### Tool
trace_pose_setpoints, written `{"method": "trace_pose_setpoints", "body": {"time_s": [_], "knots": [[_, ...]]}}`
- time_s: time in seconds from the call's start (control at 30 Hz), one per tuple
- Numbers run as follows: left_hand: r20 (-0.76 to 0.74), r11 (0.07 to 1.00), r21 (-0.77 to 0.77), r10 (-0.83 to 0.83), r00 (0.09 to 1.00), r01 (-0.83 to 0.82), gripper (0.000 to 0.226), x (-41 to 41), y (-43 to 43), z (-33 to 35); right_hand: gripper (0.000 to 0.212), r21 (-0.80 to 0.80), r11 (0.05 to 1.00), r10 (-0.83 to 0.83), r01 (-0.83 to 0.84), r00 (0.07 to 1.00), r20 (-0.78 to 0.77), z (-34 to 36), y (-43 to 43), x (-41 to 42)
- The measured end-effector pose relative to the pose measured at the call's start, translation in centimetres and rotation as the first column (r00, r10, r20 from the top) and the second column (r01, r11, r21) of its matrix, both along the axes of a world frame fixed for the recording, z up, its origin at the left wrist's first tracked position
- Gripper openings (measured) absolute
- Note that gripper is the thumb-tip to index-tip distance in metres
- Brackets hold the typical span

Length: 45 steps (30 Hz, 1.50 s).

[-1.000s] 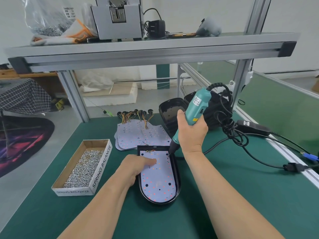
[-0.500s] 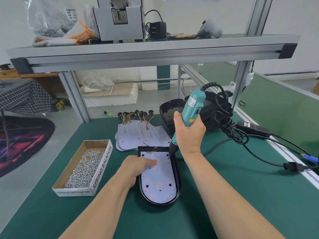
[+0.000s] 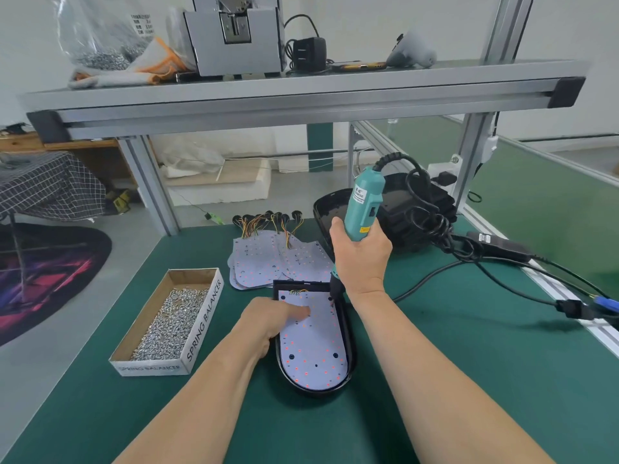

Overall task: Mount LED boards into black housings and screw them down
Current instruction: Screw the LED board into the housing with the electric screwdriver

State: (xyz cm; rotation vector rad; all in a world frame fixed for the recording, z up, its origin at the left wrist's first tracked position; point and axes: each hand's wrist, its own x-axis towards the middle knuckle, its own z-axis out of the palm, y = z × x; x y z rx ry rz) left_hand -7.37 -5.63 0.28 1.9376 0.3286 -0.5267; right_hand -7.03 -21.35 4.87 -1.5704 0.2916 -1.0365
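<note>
LED board (image 3: pixel 311 349), thin and likely springy, wants pinning flat in its black housing (image 3: pixel 315 392): left hand (image 3: pixel 268 324) presses it with a straight finger, right hand (image 3: pixel 363 262) grips the screwdriver (image 3: pixel 363 202).

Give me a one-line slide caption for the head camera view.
Right hand holds a teal screwdriver to the LED board in its black housing; left hand presses the board down.

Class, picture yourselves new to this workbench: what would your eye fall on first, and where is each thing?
The teal electric screwdriver stands out first, gripped by the right hand at centre, its tip at the far right corner of the LED board. That pale board lies in a black housing, pressed by the left hand. Left of it sits a cardboard box of screws.
</note>
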Motion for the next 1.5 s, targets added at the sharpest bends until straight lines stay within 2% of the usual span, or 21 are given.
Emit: {"method": "trace_pose_setpoints", "body": {"time_s": [0.17, 0.27, 0.33, 0.4, 0.47, 0.53, 0.6, 0.63, 0.7, 0.77, 0.9, 1.1, 1.17, 1.3, 1.5], "knots": [[-0.018, 1.0, -0.019, 0.01, 1.0, -0.01, 0.067, 0.2, 0.0, -0.1, 0.024, 0.072, 0.995, 0.064, -0.064, 0.998, 0.004, 0.7, -0.8, -1.2], [-0.014, 1.0, -0.011, 0.004, 1.0, -0.004, 0.066, 0.4, 0.1, -0.1, 0.025, 0.226, 0.971, 0.063, -0.08, 0.995, 0.082, 2.4, -1.6, -2.2], [0.009, 0.999, 0.025, -0.025, 1.0, 0.025, 0.06, 0.0, 0.3, 0.0, 0.023, 0.298, 0.95, 0.058, -0.088, 0.992, 0.108, 3.3, -2.0, -2.8], [0.063, 0.994, 0.109, -0.04, 0.997, 0.033, 0.066, -0.5, 0.6, 0.4, 0.024, 0.317, 0.944, 0.058, -0.092, 0.992, 0.115, 3.7, -2.0, -3.4], [0.143, 0.983, 0.17, 0.046, 0.989, -0.07, 0.07, -0.8, 1.2, 1.1, 0.024, 0.337, 0.938, 0.049, -0.084, 0.992, 0.113, 3.7, -1.9, -3.9], [0.24, 0.976, 0.063, 0.188, 0.952, -0.208, 0.047, -0.6, 1.8, 2.1, 0.023, 0.37, 0.925, 0.041, -0.08, 0.993, 0.111, 3.7, -1.7, -4.1], [0.192, 0.945, -0.173, 0.309, 0.931, -0.278, 0.01, -0.3, 2.6, 3.3, 0.023, 0.407, 0.909, 0.037, -0.085, 0.991, 0.125, 3.7, -1.4, -4.2], [0.102, 0.904, -0.311, 0.338, 0.936, -0.292, 0.012, -0.5, 2.8, 3.9, 0.023, 0.423, 0.902, 0.037, -0.091, 0.99, 0.135, 3.8, -1.3, -4.3], [-0.086, 0.773, -0.569, 0.284, 0.955, -0.281, 0.026, -1.3, 3.0, 5.0, 0.024, 0.453, 0.885, 0.039, -0.108, 0.986, 0.16, 4.1, -0.9, -4.6], [-0.184, 0.666, -0.702, 0.173, 0.968, -0.253, 0.026, -2.3, 2.7, 5.4, 0.024, 0.482, 0.867, 0.041, -0.128, 0.981, 0.187, 4.5, -0.6, -4.7], [-0.18, 0.621, -0.765, 0.053, 0.982, -0.174, 0.016, -3.4, 1.7, 4.8, 0.024, 0.517, 0.838, 0.057, -0.174, 0.971, 0.233, 5.4, -0.1, -5.1], [-0.238, 0.68, -0.717, -0.03, 0.971, -0.155, 0.016, -3.9, 1.0, 4.2, 0.022, 0.535, 0.825, 0.063, -0.181, 0.971, 0.231, 6.0, 0.4, -5.7], [-0.285, 0.629, -0.755, -0.057, 0.957, -0.187, 0.014, -4.0, 1.0, 4.3, 0.022, 0.542, 0.82, 0.068, -0.186, 0.971, 0.23, 6.1, 0.5, -5.9], [-0.344, 0.485, -0.84, -0.125, 0.931, -0.245, 0.027, -4.2, 1.4, 4.7, 0.022, 0.542, 0.821, 0.065, -0.178, 0.973, 0.222, 6.2, 0.5, -6.0], [-0.388, 0.388, -0.859, -0.066, 0.919, -0.334, 0.015, -4.5, 1.3, 4.4, 0.023, 0.544, 0.816, 0.074, -0.197, 0.968, 0.241, 6.5, 0.8, -6.3]]}}
